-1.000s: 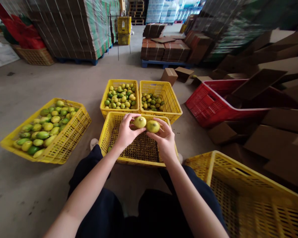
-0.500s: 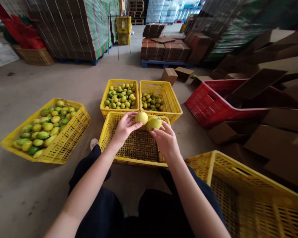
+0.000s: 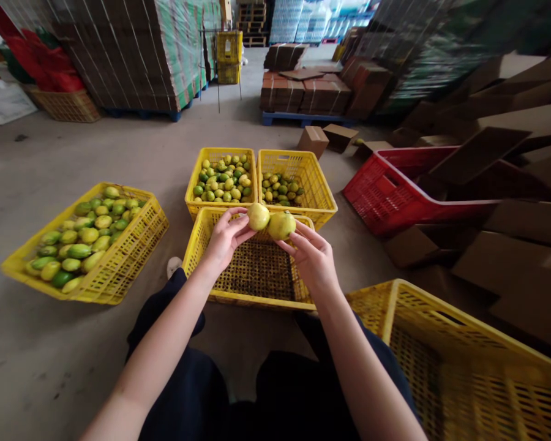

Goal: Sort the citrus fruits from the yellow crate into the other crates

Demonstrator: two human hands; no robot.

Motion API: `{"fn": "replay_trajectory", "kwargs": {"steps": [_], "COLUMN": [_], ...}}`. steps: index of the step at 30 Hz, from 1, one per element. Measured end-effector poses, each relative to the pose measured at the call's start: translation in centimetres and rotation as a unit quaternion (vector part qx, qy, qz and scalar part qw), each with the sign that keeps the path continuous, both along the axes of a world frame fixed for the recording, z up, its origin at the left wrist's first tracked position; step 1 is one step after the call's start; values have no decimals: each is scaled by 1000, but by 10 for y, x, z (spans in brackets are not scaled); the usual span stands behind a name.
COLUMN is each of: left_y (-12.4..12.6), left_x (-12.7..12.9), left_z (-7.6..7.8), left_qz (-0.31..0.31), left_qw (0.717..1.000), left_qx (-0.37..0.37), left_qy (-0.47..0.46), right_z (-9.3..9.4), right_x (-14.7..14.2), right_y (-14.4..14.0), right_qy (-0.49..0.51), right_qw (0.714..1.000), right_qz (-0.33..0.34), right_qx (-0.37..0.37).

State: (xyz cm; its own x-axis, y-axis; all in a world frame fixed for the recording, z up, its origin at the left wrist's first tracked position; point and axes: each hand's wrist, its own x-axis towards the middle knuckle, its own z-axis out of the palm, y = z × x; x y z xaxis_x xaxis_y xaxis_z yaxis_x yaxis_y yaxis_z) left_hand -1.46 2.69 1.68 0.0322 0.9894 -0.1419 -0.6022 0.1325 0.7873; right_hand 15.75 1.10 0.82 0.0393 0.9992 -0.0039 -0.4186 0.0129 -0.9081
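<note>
Your two bare forearms reach forward from your dark-trousered lap over the near yellow slatted plastic crate (image 3: 197, 257), whose woven bottom shows bare beneath your fingers. Beyond your fingertips stand two more yellow crates side by side, the left one (image 3: 222, 177) heaped with green and yellow round fruit, the right one (image 3: 298, 184) only part filled. Well off to the left of your left hand sits a wide yellow crate of larger green fruit (image 3: 85, 242); to the right of your right hand lie a red plastic crate (image 3: 395, 190) and flattened brown cardboard boxes (image 3: 509, 233), and another yellow crate (image 3: 463, 361) stands just beside your right elbow. No writing on any crate or carton can be read. Your left hand (image 3: 223, 239) is raised, palm turned inward, fingers curled and pinching a pale yellow round fruit (image 3: 258, 216) at its tips. Your right hand (image 3: 312, 257) mirrors it, fingers spread upward and cradling a yellow-green round fruit (image 3: 281, 225) on their tips. The two fruits touch each other, held above the far rim of the near crate.
</note>
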Motion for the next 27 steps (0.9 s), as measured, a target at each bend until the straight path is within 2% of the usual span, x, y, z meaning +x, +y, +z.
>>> {"fn": "replay_trajectory", "kwargs": {"steps": [6,11,14,22,27], "left_y": [-1,-2,-1,1,0], "left_x": [6,6,5,3,3], "left_z": [-2,-2,-3,-6,-3], "left_qz": [-6,-40,-47,-16,-41], "left_qw": [1000,999,999,1000,999], "left_qx": [-5,-6,-8,-6,-21], "left_qy": [7,5,1,20,1], "right_z": [0,2,1,-4,-3], "right_x": [-3,-2,-1,6,9], "right_y": [-3,-4,-3,4,4], "right_qy": [-52,-60,-45,26,44], "right_qw": [999,998,999,999,997], "right_qz": [5,15,14,6,32], "right_qx": [1,2,-10,-29,-46]}}
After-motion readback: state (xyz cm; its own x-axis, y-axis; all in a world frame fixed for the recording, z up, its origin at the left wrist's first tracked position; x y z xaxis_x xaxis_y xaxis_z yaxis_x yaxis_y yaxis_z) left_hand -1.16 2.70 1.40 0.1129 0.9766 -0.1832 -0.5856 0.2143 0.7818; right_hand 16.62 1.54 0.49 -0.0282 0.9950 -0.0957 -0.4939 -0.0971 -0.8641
